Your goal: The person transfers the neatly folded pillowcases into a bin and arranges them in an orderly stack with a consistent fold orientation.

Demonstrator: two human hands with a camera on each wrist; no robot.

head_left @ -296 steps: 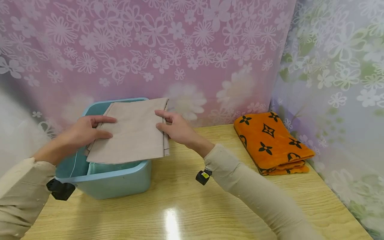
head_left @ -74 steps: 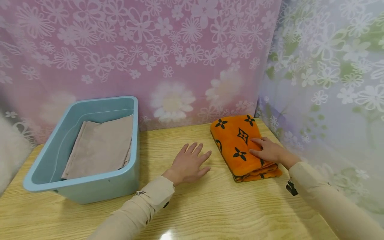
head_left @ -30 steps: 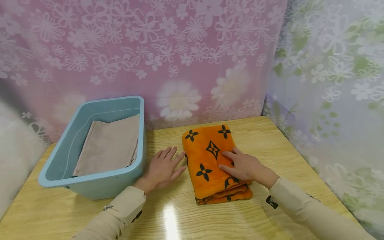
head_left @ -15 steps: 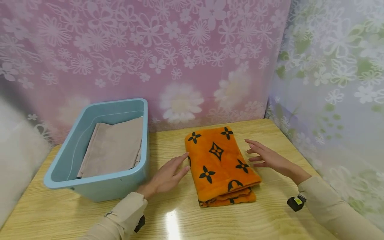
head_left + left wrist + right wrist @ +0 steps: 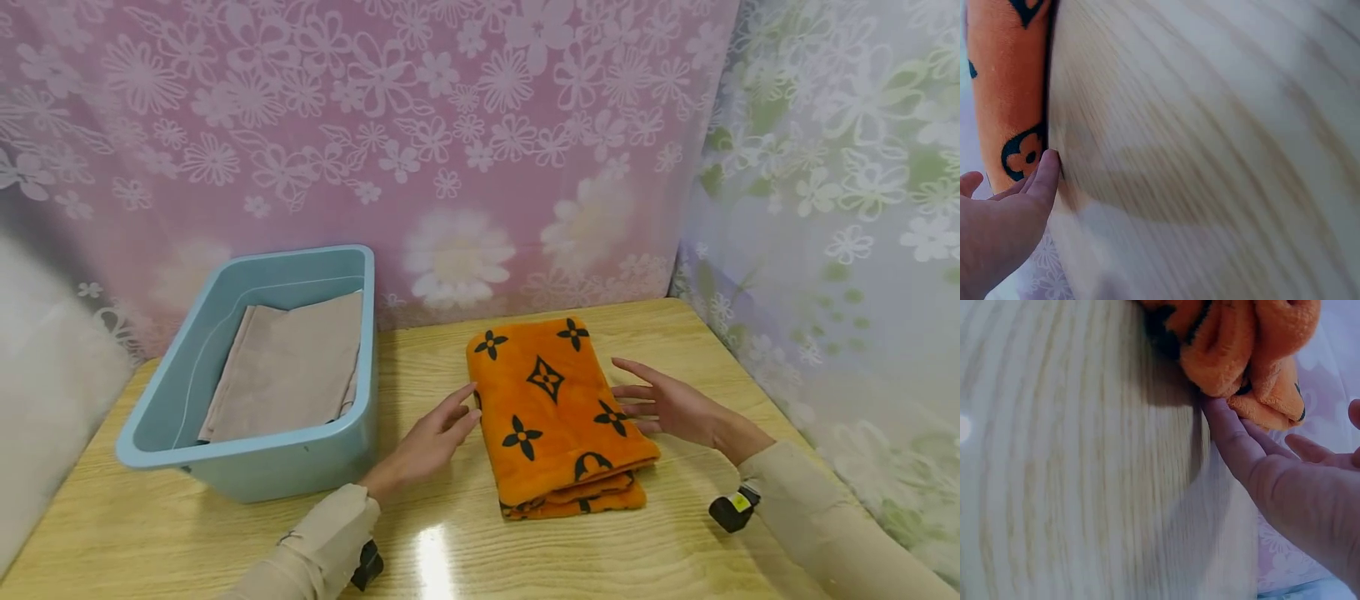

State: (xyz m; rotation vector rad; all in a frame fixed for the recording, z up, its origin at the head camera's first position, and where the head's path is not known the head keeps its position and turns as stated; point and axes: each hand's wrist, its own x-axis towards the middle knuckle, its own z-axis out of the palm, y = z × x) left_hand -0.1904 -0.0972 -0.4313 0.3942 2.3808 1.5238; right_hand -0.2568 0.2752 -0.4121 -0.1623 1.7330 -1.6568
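A folded orange plush towel with dark flower motifs lies on the wooden table, its layered folds facing the near side. My left hand is at its left edge, fingertips against the side. In the left wrist view, the fingers are fairly straight along the towel's edge, low by the tabletop. At the opposite edge is my right hand, with extended fingers. The right wrist view has those fingers touching the towel's lower folds, their tips partly hidden by it. Neither hand grips the towel.
A light blue plastic bin stands left of the towel. Inside it lies a folded beige cloth. Behind the wooden table hangs a pink floral curtain, with a pale floral curtain at the right.
The beige cloth went from my hands into the bin. The orange towel was slid left from the table's right side. My right hand then left its top and moved to its right edge.
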